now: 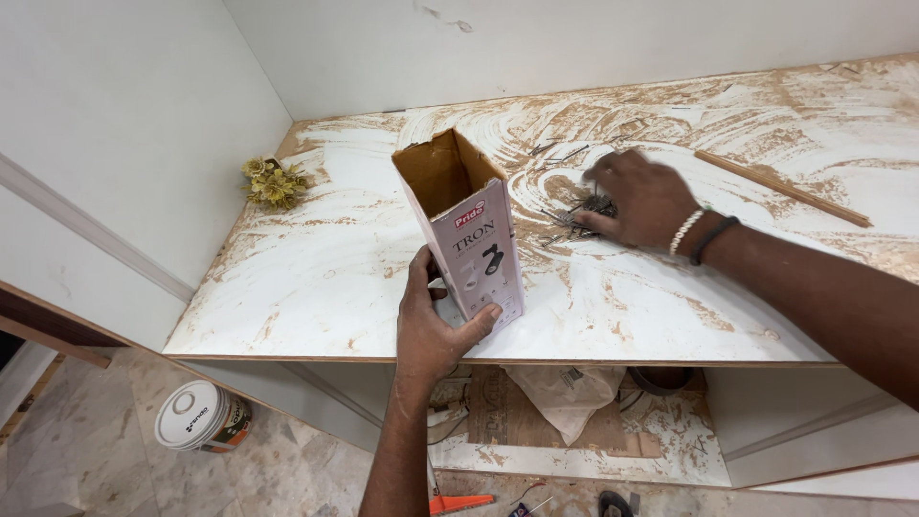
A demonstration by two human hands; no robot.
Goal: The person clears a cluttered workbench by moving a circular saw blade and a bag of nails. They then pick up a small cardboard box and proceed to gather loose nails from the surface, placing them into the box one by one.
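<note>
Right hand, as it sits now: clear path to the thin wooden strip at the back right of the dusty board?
Probably yes. The right hand rests on a pile of small nails, and only bare, dusty white board lies between it and the thin wooden strip. The left hand holds the open cardboard box on the far side.

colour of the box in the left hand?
Pale pink cardboard box, brown inside; head view.

A thin wooden strip (783, 188) lies on the dusty white counter (316, 278) near the back, and dried yellow flowers (275, 182) sit in its left corner. Below, a white paint bucket (201, 415) stands on the tiled floor (96, 460) (a crumpled bag (565, 393) lies on the lower shelf)
</note>
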